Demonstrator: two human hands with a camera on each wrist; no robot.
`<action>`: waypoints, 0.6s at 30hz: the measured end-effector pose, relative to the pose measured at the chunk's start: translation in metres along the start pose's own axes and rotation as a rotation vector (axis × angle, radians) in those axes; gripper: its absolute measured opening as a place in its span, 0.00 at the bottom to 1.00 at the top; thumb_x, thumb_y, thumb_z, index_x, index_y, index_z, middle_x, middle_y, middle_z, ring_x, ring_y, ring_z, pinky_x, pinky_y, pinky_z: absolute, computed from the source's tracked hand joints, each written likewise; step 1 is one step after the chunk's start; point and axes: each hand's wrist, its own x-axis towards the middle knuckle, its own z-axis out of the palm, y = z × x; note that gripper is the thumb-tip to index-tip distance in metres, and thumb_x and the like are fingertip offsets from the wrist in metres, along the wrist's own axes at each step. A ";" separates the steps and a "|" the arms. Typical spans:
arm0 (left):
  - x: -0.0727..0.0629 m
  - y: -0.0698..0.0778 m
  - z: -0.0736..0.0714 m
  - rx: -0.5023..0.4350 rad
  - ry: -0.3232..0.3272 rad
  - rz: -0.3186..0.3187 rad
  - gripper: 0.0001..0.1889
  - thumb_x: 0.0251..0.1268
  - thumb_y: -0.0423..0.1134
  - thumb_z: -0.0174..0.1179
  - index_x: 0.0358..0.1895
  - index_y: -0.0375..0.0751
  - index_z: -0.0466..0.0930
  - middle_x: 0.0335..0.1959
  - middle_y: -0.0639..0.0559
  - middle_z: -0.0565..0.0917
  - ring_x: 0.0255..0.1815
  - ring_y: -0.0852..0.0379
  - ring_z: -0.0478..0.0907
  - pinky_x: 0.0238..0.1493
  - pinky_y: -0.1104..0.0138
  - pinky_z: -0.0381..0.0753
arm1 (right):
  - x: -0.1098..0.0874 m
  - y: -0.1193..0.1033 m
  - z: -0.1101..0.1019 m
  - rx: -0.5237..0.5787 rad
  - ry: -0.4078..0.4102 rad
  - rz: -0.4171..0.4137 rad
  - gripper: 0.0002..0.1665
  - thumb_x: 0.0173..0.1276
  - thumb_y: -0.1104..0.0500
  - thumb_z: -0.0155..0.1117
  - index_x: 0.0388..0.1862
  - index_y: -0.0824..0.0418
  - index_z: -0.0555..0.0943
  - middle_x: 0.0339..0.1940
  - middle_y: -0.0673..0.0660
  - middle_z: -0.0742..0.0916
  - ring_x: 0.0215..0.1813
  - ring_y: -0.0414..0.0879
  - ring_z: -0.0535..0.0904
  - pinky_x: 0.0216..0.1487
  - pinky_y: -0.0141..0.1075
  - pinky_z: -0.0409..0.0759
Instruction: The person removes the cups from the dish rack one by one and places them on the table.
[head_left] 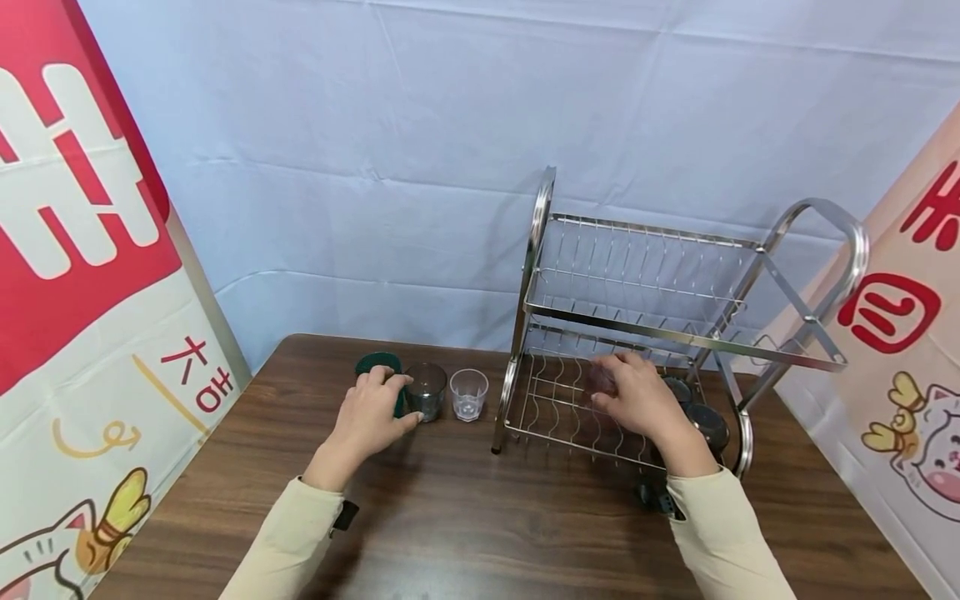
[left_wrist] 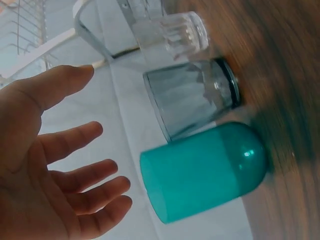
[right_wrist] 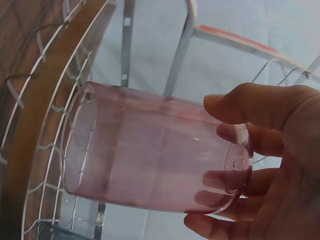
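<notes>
Right hand (head_left: 643,402) is gripping the pink cup (right_wrist: 145,150), probably needing a light, level hold; left hand (head_left: 371,414) is hovering loosely spread near the green cup (left_wrist: 205,172).

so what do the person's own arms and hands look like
The left sleeve and right sleeve are plain cream, ending at the wrists. A small black piece shows by the left cuff, another dark piece by the right. The left hand and right hand wear no gloves.
</notes>
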 end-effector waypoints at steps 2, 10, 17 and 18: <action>-0.001 0.004 0.001 0.008 -0.005 0.022 0.29 0.50 0.50 0.69 0.54 0.38 0.77 0.53 0.35 0.71 0.50 0.38 0.70 0.44 0.48 0.72 | -0.002 -0.003 -0.001 0.004 0.015 -0.012 0.29 0.57 0.61 0.68 0.59 0.66 0.74 0.56 0.74 0.72 0.56 0.73 0.65 0.49 0.63 0.65; -0.007 0.021 0.003 0.019 0.003 0.090 0.28 0.49 0.51 0.70 0.53 0.41 0.78 0.48 0.42 0.74 0.45 0.45 0.71 0.40 0.53 0.73 | -0.009 -0.015 -0.007 0.032 0.018 -0.023 0.30 0.58 0.59 0.66 0.60 0.64 0.73 0.59 0.75 0.69 0.59 0.72 0.63 0.50 0.62 0.65; -0.013 0.034 0.008 -0.005 -0.009 0.134 0.25 0.51 0.51 0.69 0.52 0.43 0.79 0.50 0.43 0.74 0.46 0.46 0.71 0.39 0.56 0.71 | -0.017 -0.024 -0.006 0.060 0.058 -0.050 0.29 0.57 0.59 0.67 0.59 0.63 0.74 0.58 0.73 0.71 0.57 0.71 0.66 0.48 0.61 0.67; -0.014 0.035 0.009 -0.007 -0.009 0.144 0.25 0.51 0.51 0.69 0.51 0.43 0.79 0.50 0.43 0.74 0.46 0.46 0.71 0.38 0.57 0.71 | -0.018 -0.025 -0.006 0.064 0.061 -0.053 0.29 0.57 0.59 0.67 0.59 0.63 0.75 0.58 0.72 0.71 0.56 0.70 0.66 0.49 0.61 0.67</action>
